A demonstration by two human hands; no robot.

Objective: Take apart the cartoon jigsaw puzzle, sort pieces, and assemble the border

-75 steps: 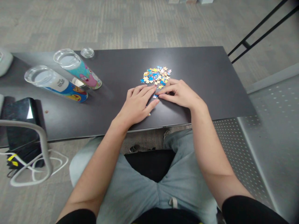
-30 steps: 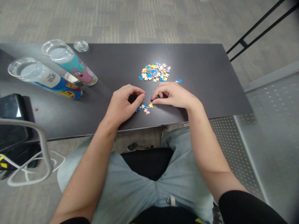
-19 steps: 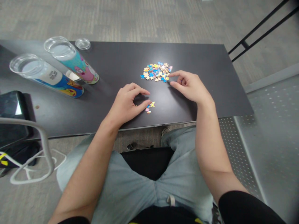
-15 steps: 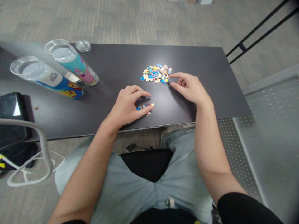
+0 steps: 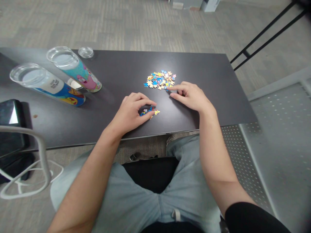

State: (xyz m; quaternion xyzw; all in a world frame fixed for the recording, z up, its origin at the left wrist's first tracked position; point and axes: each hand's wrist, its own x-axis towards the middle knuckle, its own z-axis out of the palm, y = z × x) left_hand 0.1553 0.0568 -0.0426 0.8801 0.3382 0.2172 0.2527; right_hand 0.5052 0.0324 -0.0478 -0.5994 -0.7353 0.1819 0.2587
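A loose pile of small jigsaw puzzle pieces (image 5: pixel 159 79), blue, yellow and tan, lies on the dark table (image 5: pixel 121 71). At its near right edge, the index fingertip of my right hand (image 5: pixel 191 96) touches a blue piece; the thumb is apart from that finger. My left hand (image 5: pixel 133 110) rests closer to me, its thumb and fingers spread around a smaller group of puzzle pieces (image 5: pixel 156 112). Part of this group is hidden behind the left thumb and palm. Neither hand is closed on a piece.
Two clear-topped cylinders with cartoon prints, one blue (image 5: pixel 58 87) and one teal with pink (image 5: pixel 84 76), stand on the left. Behind them lies a clear round lid (image 5: pixel 86 52). A black device (image 5: pixel 12 126) and a white curved tube (image 5: pixel 43 155) are at the left edge.
My right hand has moved left and slightly nearer, its index finger now on a piece at the pile's near edge. The left thumb has shifted slightly on the small group. The view has shifted slightly.
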